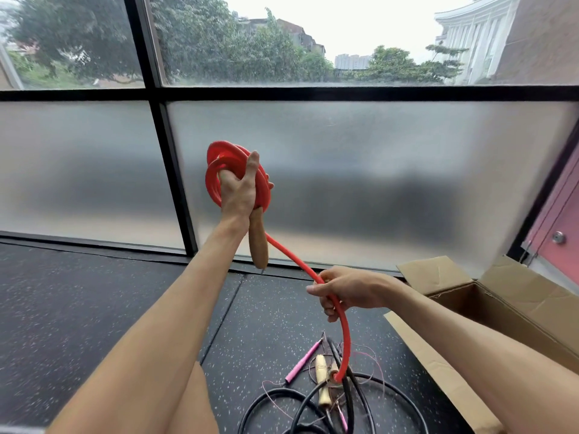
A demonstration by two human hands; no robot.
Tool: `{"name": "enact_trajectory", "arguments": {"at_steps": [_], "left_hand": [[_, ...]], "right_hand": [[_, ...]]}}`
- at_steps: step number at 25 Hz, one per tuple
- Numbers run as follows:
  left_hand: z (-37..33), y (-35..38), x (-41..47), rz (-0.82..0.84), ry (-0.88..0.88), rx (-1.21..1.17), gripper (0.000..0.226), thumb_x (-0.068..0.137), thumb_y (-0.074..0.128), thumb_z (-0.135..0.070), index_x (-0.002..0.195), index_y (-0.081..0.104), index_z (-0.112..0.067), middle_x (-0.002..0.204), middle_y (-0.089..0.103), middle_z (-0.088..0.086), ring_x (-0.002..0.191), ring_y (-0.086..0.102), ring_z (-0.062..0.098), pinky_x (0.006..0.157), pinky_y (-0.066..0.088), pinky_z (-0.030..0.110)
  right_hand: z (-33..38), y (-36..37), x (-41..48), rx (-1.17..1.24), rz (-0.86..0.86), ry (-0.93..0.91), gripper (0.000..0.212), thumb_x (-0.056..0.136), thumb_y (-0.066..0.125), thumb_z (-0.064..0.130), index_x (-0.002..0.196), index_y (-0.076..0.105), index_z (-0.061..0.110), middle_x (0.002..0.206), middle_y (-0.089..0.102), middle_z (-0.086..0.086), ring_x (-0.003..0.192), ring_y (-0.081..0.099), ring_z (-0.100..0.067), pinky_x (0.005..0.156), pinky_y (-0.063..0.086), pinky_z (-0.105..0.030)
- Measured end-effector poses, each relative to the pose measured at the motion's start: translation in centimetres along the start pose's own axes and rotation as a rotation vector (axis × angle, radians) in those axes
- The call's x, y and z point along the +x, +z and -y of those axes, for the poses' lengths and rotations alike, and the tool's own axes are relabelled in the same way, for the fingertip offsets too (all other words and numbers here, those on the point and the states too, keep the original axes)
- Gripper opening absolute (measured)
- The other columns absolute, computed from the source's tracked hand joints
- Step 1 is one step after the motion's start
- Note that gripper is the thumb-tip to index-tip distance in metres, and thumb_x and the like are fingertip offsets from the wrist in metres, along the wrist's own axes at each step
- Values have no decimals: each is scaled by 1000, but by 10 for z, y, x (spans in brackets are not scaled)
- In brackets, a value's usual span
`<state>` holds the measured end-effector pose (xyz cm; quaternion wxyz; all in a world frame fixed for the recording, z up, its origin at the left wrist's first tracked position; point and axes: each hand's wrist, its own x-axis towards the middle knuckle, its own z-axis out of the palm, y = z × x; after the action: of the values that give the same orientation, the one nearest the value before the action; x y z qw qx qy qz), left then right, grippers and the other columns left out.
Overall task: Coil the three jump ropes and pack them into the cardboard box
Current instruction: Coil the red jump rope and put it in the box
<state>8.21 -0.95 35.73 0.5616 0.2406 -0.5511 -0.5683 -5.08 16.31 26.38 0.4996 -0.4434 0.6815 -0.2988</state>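
Your left grip (pixel 239 191) is raised well to the left of the box (pixel 517 286) and higher than it, in front of the frosted window (pixel 360 170). It is grasping the red rope (pixel 344 333). The coil (pixel 227 149) is wound around the hand, with one finger stretched up across the loops and the others curled through and around them. A wooden handle (pixel 259 242) is caught in the same grasp and hangs below the heel of the hand, tip pointing at the floor (pixel 94 308).

From under that grip a single red strand slopes down toward the box and enters your right grip (pixel 347 292). This hand sits just left of the box's upright flap and lower than the left one. It is clenched around the strand, with the fingers curled under it and the thumb lying along the top. So the rope sits inside both grips at once: coiled in the left, a single strand through the right.

Below the right grip the strand bends down in an arc and meets the floor left of the box's near flap, where its end lands in a pile. There the black rope (pixel 348 399) lies in loose loops, and the thin pink rope (pixel 302 361), with its pink handle, is tangled through them. A pale handle (pixel 322 382) lies just beside the red end; I cannot tell which rope it belongs to.

The box stands open on the floor with its flaps spread. The pile lies outside it, near the near flap.
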Motion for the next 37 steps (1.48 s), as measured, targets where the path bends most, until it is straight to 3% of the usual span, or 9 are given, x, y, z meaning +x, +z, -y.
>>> {"name": "enact_trajectory", "arguments": {"at_steps": [3,6,9,13,17,22,27,33,37], "left_hand": [[11,-5,3,-52,134,183,52,95,67,-33,122,42,4,80,67,9,58,69,18,61,57,34],[27,-11,2,36,272,519,61,94,65,-40,130,36,1,99,71,15,83,71,32,83,56,45],[37,-13,0,135,344,859,68,96,60,-45,136,30,0,113,70,19,100,68,39,87,53,48],[43,-6,-9,322,311,1157,78,97,57,-48,145,20,1,121,66,21,108,65,41,86,51,46],[50,3,-15,451,232,1272,81,94,57,-55,147,23,-4,122,65,18,111,63,38,88,49,46],[50,5,-11,618,64,1094,76,88,56,-66,138,41,-10,125,62,9,118,58,30,102,44,43],[33,0,-19,858,-288,598,41,97,55,-51,105,52,-11,85,67,10,81,68,32,76,58,47],[14,4,-37,971,-533,356,67,83,60,-70,106,63,-8,85,62,16,67,60,24,72,56,37],[7,6,-38,1192,-614,260,83,67,68,-79,100,57,-4,76,57,11,64,55,23,67,52,35]], "right_hand": [[8,-3,-3,-53,-105,9,20,98,62,24,95,53,6,74,56,-7,64,57,-18,67,59,-33],[16,1,-7,-107,-128,19,20,95,65,22,87,54,7,71,58,-7,60,57,-17,62,59,-32],[25,1,-10,-165,-225,-13,19,93,69,18,86,55,8,71,58,-7,57,54,-15,55,53,-28],[31,-10,-10,-652,-646,-84,22,90,72,30,88,59,12,85,65,-8,75,60,-23,63,47,-32],[24,-17,-16,-882,-952,-341,18,95,64,25,87,52,15,87,59,0,84,59,-26,69,43,-34],[23,-38,-22,-1072,-1111,-572,21,100,54,32,91,59,15,87,61,-1,79,56,-25,68,48,-39],[21,-52,-26,-1002,-1073,-675,25,100,50,36,95,63,15,87,60,-1,80,58,-25,67,42,-33],[29,-53,-32,-833,-1064,-718,23,101,51,32,90,63,16,83,61,6,74,54,-18,65,33,-28],[31,-53,-36,-690,-1021,-742,28,102,52,32,83,65,17,68,54,14,59,46,-5,60,33,-28]]}}
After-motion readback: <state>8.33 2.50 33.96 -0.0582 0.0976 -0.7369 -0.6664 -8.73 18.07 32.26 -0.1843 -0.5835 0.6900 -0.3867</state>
